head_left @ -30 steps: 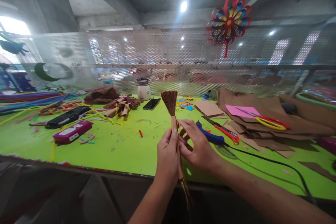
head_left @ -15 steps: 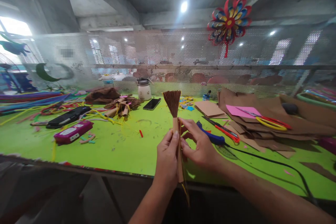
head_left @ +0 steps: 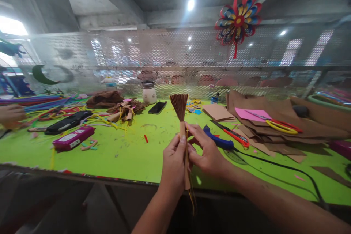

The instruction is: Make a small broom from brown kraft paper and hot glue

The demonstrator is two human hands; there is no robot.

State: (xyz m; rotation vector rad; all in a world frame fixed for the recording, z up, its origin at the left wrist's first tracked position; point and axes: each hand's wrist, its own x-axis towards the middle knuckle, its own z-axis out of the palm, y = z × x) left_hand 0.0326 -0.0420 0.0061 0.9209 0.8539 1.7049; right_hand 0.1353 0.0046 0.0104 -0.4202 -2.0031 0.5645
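Note:
My left hand (head_left: 172, 164) is wrapped round the stem of a brown pleated paper fan (head_left: 179, 105), holding it upright over the near edge of the green table (head_left: 128, 153). The fan spreads open at the top. Thin yellow strands (head_left: 192, 199) hang from the stem's lower end. My right hand (head_left: 207, 150) pinches the stem just beside the left thumb, fingers pressed on a yellow strand wound there.
A blue glue gun (head_left: 218, 139) with a black cord lies right of my hands, with red scissors (head_left: 236, 137), yellow-handled scissors (head_left: 282, 127) and brown paper sheets (head_left: 274, 131). A phone (head_left: 157, 108), jar (head_left: 149, 93), pink box (head_left: 71, 138) and pipe cleaners (head_left: 35, 103) lie left. Another person's hand (head_left: 11, 115) shows at far left.
The fan and both hands have shifted slightly lower and nearer. Another person's hand has come into view at the far left edge.

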